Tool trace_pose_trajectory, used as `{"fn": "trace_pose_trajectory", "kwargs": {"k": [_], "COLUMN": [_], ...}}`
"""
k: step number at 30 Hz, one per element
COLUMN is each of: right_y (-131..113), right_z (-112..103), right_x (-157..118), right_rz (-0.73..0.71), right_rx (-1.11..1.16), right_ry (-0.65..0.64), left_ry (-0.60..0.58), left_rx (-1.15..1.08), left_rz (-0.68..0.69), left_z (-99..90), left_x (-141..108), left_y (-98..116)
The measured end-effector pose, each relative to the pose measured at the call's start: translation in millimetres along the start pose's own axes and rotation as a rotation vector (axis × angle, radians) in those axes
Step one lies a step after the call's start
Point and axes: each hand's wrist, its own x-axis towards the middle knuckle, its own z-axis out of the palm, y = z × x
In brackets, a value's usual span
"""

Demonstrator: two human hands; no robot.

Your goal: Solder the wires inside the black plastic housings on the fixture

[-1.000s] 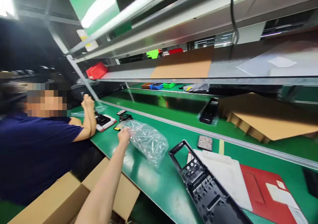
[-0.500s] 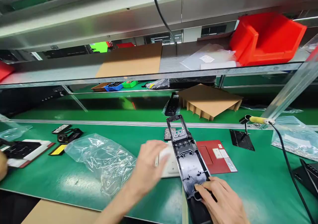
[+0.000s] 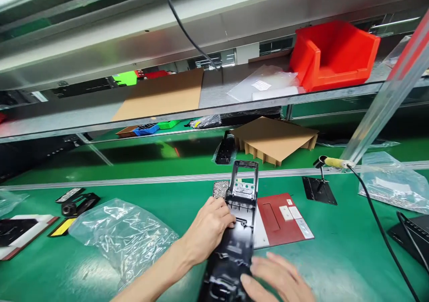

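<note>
A long black plastic housing with moulded ribs and a rectangular opening at its far end lies lengthwise before me. My left hand grips its left edge near the middle, fingers curled over the rim. Beside its lower right edge is my right hand, fingers spread and blurred; whether the fingertips touch the housing I cannot tell. Partly behind the housing lies a red and white plate with pale labels. A small tray of tiny metal parts, perhaps screws, sits beyond my left hand.
A clear plastic bag lies left, near black parts. On the right stands a yellow-handled corded tool in a holder. Behind are a cardboard divider and another black part. A red bin sits on the shelf above.
My left hand has come onto the housing's left edge from beside it. My right hand has let go of the lower end and opened. The housing's far end now points straighter away.
</note>
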Motion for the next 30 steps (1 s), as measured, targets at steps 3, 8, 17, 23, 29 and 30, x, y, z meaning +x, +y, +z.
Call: {"fn": "trace_pose_trajectory", "kwargs": {"k": [3,8,17,23,29,30], "right_y": [22,40,39,29,20,20], "right_z": [-11,4,22,10,5,4], "right_x": [11,2,-28,-29,-30,-32], "right_rz": [0.058,0.153,0.271,0.255,0.280,0.291], "right_rx": [-0.037,-0.102,-0.029,0.032,0.104,0.111], "right_ry": [-0.061,-0.192,-0.277,-0.198,-0.205,-0.223], "left_ry": [-0.087,-0.201,-0.272,-0.312,-0.308,-0.299], "left_rx": [-0.008,-0.022,-0.110,-0.157,-0.100,-0.092], "left_rz": [0.134,0.252,0.297,0.306,0.313,0.312], "left_z": [-12.9,-7.3,11.5,11.6,18.0,19.5], "left_x": [0,7,19,23,16,14], "left_y": [-6,-19,-30,-26,-21,-21]}}
